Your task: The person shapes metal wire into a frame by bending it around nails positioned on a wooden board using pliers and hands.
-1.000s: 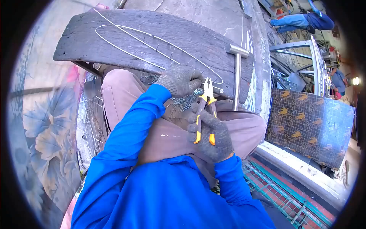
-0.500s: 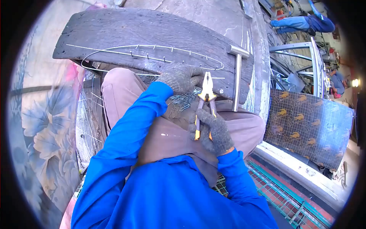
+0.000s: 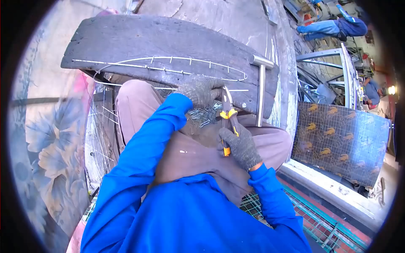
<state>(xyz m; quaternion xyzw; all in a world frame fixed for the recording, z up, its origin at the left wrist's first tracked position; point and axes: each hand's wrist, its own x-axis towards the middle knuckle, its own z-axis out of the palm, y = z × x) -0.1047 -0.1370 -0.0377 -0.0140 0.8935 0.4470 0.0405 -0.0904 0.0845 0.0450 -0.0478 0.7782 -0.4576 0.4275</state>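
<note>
Ahead of me stretches one dark wooden table (image 3: pixel 160 36). One wire frame (image 3: pixel 171 58), a long narrow loop with short pegs too fine to count surely, lies mostly ahead and to the left of my hands, its long axis running left to right, its left bend showing past the table's near edge. One hammer (image 3: pixel 261 80) rests at the right, handle towards me. Of my two gloved hands, the left hand (image 3: pixel 198 90) is nearer the frame, fingers curled around its lower wire; the right hand (image 3: pixel 241 146) grips one pair of pliers (image 3: pixel 228 114), nose just beside my left fingertips. Smallest are the metal pieces (image 3: pixel 206 116), one uncountable heap.
</note>
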